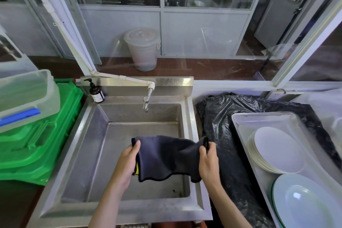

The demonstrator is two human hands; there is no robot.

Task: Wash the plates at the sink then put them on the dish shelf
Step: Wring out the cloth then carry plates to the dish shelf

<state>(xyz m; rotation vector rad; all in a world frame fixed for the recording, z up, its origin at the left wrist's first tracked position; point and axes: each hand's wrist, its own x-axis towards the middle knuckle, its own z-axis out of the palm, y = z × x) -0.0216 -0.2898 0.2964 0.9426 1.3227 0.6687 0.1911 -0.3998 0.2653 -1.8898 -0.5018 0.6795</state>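
A dark navy cloth (pixel 166 157) hangs spread over the steel sink (pixel 92 153). My left hand (pixel 127 163) grips its left edge, with a bit of yellow showing under the palm. My right hand (pixel 208 161) pinches the cloth's upper right corner. To the right, a stack of white oval plates (pixel 277 150) lies in a metal tray (pixel 262 118). A pale green-rimmed plate (pixel 305 201) sits at the tray's near end. No water runs from the tap (pixel 147 100).
A brown soap pump bottle (pixel 96 92) stands at the sink's back left corner. Green crates (pixel 37 144) with a clear plastic box (pixel 27 94) on top fill the left. A black plastic bag (pixel 222 116) lies between sink and tray. A lidded bucket (pixel 142 48) stands beyond the glass.
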